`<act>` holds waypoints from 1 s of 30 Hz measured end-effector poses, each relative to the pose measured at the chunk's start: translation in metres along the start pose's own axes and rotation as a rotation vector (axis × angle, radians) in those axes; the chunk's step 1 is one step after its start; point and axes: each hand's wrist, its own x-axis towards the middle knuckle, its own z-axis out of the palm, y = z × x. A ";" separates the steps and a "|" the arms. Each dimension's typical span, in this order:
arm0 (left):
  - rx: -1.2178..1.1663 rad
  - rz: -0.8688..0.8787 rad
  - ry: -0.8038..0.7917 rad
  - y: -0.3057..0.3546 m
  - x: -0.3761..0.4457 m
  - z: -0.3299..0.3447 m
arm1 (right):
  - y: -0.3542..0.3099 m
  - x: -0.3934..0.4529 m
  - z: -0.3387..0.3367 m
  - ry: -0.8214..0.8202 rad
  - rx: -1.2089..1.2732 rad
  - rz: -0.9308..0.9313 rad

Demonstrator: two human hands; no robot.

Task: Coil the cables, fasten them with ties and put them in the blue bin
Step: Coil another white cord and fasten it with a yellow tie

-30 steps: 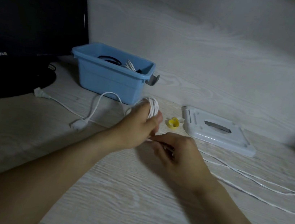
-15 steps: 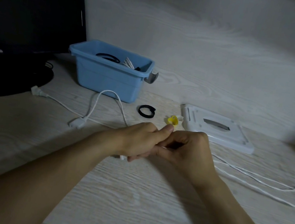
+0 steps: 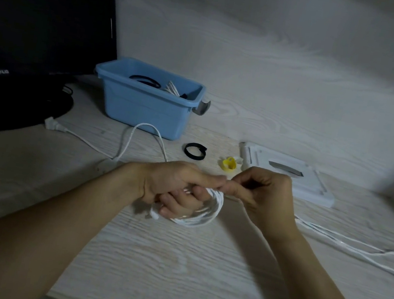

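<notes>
At frame centre, the left hand [image 3: 173, 186] grips a white cable coil [image 3: 203, 213], its fingers hiding part of it; the right hand [image 3: 265, 197] pinches a strand. Behind lie a black tie [image 3: 194, 151], a yellow tie [image 3: 228, 164], then the blue bin [image 3: 146, 106] on the worktop [image 3: 173, 272].

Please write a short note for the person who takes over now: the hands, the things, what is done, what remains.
Left hand grips the white coil; right hand pinches its cable near the coil.
Loose cable trails right. Black tie and yellow tie lie beyond the hands.
Blue bin already holds coiled cables.
Left: finish coiling, tie, put in bin; another white cable lies uncoiled.
</notes>
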 end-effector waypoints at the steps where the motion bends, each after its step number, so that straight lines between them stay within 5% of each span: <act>1: -0.097 0.037 -0.020 0.000 0.001 0.000 | 0.001 0.000 0.001 0.004 -0.012 -0.009; 5: -0.482 0.267 0.017 0.004 0.006 0.001 | 0.003 0.002 0.003 0.009 -0.172 -0.067; 17: -1.101 0.752 0.695 0.013 -0.002 -0.029 | 0.018 -0.007 0.004 -0.320 -0.424 0.027; 26: -0.910 0.822 0.810 0.017 0.012 -0.008 | -0.004 -0.012 0.020 -0.490 -0.337 -0.061; 30: -0.480 0.748 0.868 0.009 0.026 0.001 | -0.005 -0.012 0.020 -0.493 -0.305 -0.086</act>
